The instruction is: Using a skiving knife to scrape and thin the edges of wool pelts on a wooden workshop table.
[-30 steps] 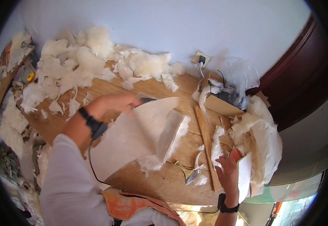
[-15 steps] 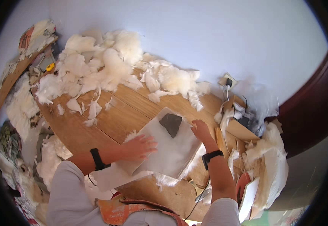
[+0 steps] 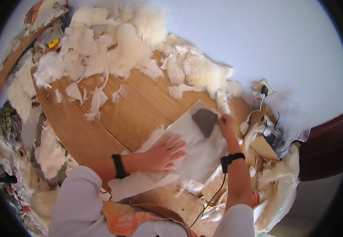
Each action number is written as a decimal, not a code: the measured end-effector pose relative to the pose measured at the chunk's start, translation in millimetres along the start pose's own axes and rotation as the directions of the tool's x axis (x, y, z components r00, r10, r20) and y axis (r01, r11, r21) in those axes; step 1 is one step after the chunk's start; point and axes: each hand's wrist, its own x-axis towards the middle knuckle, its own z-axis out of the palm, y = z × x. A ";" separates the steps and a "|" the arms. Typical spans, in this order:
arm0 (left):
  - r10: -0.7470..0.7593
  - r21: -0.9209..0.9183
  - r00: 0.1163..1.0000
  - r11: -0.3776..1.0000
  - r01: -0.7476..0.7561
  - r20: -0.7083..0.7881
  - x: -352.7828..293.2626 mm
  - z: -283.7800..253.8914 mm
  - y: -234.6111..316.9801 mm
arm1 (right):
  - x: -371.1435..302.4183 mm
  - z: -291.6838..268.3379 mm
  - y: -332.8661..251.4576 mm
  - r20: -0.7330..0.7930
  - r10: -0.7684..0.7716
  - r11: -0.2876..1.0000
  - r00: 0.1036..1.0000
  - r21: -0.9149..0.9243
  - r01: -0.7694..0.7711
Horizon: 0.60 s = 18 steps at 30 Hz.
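A pale white sheet [image 3: 197, 152] with white fur sticking out along its edges lies on the wooden table. On its far part rests a dark grey, flat, irregular piece [image 3: 205, 122]. My left hand [image 3: 166, 154] lies on the near left part of the sheet, palm down with fingers spread, holding nothing. My right hand [image 3: 227, 123] is at the sheet's far right edge, close beside the grey piece. Its fingers are curled together; what they pinch, if anything, is hidden. Both wrists wear black bands.
White fur scraps [image 3: 112, 47] heap along the wall side of the wooden table [image 3: 128, 110]. To the right, a cardboard box [image 3: 264, 148] stands with clear plastic [image 3: 287, 114] and cables below a wall socket [image 3: 263, 87]. A yellow tool [image 3: 54, 43] lies far left. More fur hangs both sides.
The whole view has shifted, so the table sits further right. My left hand now lies flatter with fingers more spread. My right hand has come closer to the grey piece.
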 end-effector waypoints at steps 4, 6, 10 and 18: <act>-0.010 -0.024 1.000 1.000 0.010 -0.007 27.0 12.4 -7.0 | 9.8 -19.2 0.5 -0.004 0.023 0.976 1.000 -0.215 -0.023; 0.001 -0.019 1.000 1.000 -0.001 0.028 23.8 8.2 -7.1 | -2.8 -32.7 -13.8 -0.032 -0.079 0.988 0.996 -0.136 0.074; 0.017 -0.057 0.987 0.998 -0.008 0.159 -1.1 -15.9 8.2 | -56.6 -70.6 -54.8 -0.076 -0.251 0.949 0.965 0.179 0.261; -0.136 0.185 0.821 0.982 0.038 0.554 -74.1 -75.0 101.6 | -166.8 -108.9 -119.9 0.053 -0.286 0.907 0.957 0.337 0.252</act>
